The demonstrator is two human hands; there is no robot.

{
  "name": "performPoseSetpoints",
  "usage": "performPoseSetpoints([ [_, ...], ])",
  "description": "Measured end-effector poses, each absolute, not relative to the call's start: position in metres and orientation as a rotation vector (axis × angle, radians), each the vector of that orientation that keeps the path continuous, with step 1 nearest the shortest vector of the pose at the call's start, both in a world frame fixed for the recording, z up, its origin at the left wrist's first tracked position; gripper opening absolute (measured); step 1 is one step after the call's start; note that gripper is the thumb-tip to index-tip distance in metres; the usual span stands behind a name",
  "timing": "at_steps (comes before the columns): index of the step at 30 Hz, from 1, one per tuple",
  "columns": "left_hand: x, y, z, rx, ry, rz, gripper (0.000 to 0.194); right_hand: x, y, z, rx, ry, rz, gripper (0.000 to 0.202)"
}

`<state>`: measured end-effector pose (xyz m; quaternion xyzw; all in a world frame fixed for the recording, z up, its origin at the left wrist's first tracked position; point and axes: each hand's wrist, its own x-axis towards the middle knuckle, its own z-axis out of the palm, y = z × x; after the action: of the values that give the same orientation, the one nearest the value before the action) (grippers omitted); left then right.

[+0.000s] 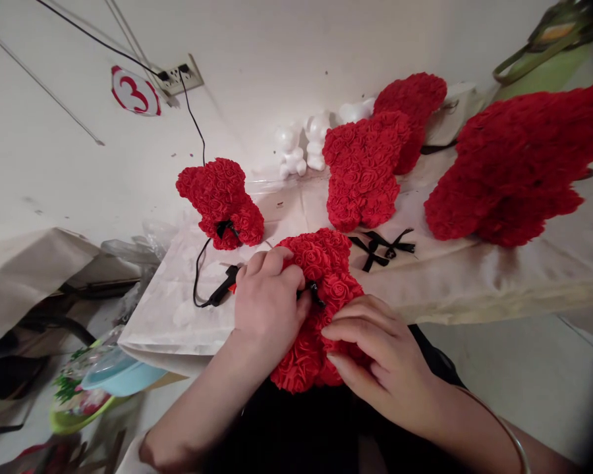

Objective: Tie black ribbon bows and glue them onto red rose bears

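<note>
Left hand (269,299) pinched bow (316,293); right hand (388,359), fingers parted, touched bear (316,253). Bear was between them, long axis running near to far, bow nearer left.

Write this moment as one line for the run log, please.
left hand: on red rose bear, beside black piece; right hand: at same bear; table: two black bows, black corded tool

Black ribbon (317,295) partly hidden by left fingers (292,277)
</note>
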<state>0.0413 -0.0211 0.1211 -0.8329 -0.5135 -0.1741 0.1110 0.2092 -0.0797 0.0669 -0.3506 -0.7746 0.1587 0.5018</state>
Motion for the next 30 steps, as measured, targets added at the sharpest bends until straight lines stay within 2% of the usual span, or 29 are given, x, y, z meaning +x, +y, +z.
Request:
performPoseSetpoints([
  [4, 0.043, -0.021, 0.122, -2.426, -1.549, -0.487, 0.012, 0.209, -0.079, 0.066, -0.849, -1.852, 0.392, 0.016],
  [9, 0.023, -0.031, 0.125, -2.516, -1.486, -0.841, 0.021, 0.211, -0.078, 0.064, -0.838, -1.851, 0.4, 0.018],
  [12, 0.016, -0.043, 0.127, -2.522, -1.371, -0.918, 0.02, 0.212, -0.077, 0.063, -0.835, -1.835, 0.423, 0.018],
  [15, 0.018, -0.051, 0.127, -2.588, -1.289, -0.759, 0.025, 0.212, -0.077, 0.063, -0.831, -1.846, 0.422, 0.019],
  [19, 0.025, -0.051, 0.123, -2.637, -1.402, -0.512, 0.028, 0.21, -0.077, 0.064, -0.834, -1.858, 0.413, 0.019],
  [30, 0.034, -0.053, 0.122, -2.56, -1.458, -0.373, 0.025, 0.207, -0.078, 0.065, -0.805, -1.874, 0.38, 0.017],
])
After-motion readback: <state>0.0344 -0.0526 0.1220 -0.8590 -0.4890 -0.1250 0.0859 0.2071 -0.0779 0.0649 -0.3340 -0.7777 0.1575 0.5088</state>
